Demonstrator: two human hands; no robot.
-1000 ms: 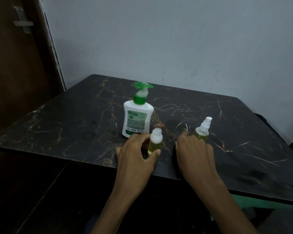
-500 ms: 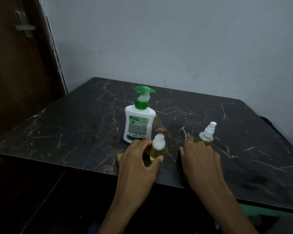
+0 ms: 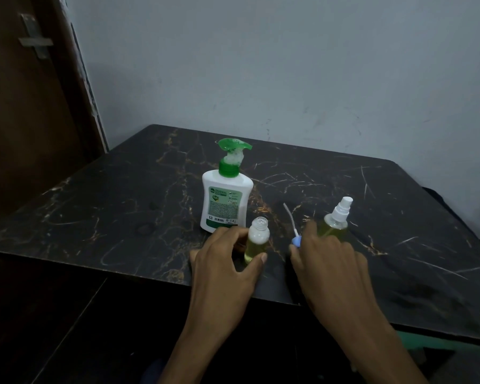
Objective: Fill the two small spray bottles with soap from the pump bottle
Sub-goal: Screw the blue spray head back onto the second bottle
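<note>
Since half a second ago, a spray head (image 3: 296, 240) with its thin dip tube has come into view at the right hand (image 3: 326, 261), pinched at the fingertips, tube angling up and away from the hand. Just beyond that hand's knuckles stands the capped spray bottle (image 3: 333, 223), yellow-green liquid inside, white nozzle on. Left hand (image 3: 226, 260) grips the open spray bottle (image 3: 257, 241) upright on the dark marbled tabletop (image 3: 94, 217), thumb against its lower body and fingers curled behind it. Touching distance past the left hand's fingers stands the white pump bottle (image 3: 225, 198) with its green pump
</note>
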